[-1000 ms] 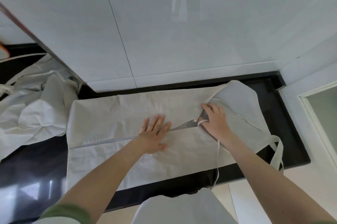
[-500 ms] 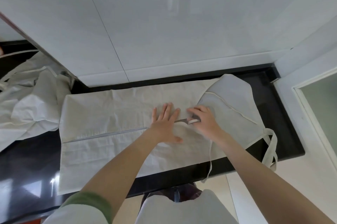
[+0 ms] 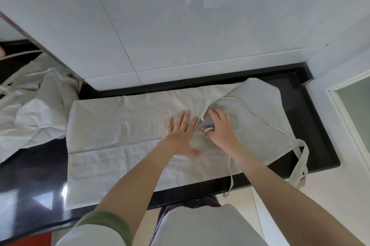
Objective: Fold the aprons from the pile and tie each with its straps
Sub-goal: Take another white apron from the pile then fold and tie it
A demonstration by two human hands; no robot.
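A cream apron (image 3: pixel 128 125) lies flat along the black counter (image 3: pixel 312 117), its two long sides folded in to meet near the middle. My left hand (image 3: pixel 183 135) presses flat on the cloth with straight, spread fingers. Just to its right, my right hand (image 3: pixel 220 128) grips the folded edge of the bib and a thin strap (image 3: pixel 206 130) looped over a finger. The strap's tail (image 3: pixel 230 177) hangs over the counter's front edge. The neck loop (image 3: pixel 301 162) dangles off the right front corner.
A crumpled pile of more aprons (image 3: pixel 30 113) sits on the counter at the left. White cabinet doors (image 3: pixel 180 25) rise directly behind the counter. A white wall and a frame (image 3: pixel 346 93) close off the right end. Pale floor lies below the front edge.
My left hand slid to the right along the fold line. My right hand drew the bib edge and strap inward toward the middle, so the two hands now lie close together.
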